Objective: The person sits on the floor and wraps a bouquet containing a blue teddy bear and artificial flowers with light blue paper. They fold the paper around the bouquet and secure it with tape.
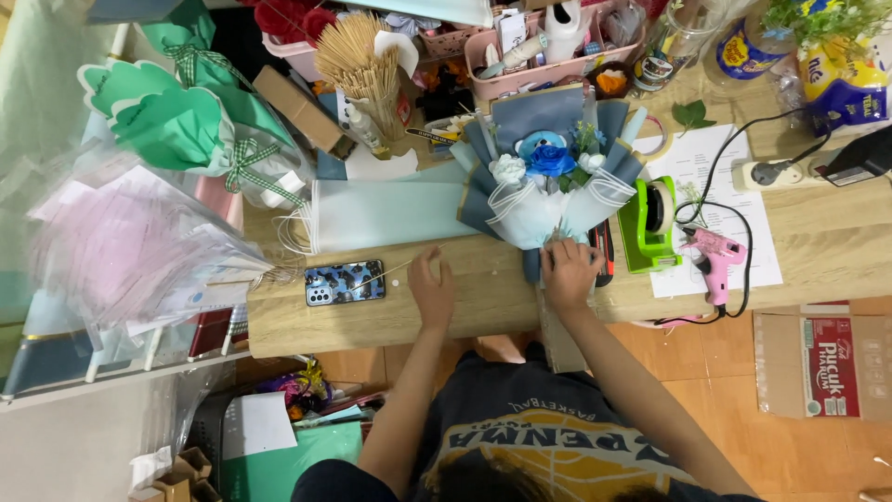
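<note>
bouquet [550, 186] on table [483, 307] | phone [345, 282] left | tape dispenser [648, 223] right

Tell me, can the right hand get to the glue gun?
Probably yes: the right hand rests on the bouquet, and the glue gun lies uncovered nearby, past the tape dispenser.

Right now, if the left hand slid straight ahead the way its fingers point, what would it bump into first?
Probably the pale green wrapping paper lying just beyond the left hand. A thin stick close beside it might come first; that is hard to tell.
</note>
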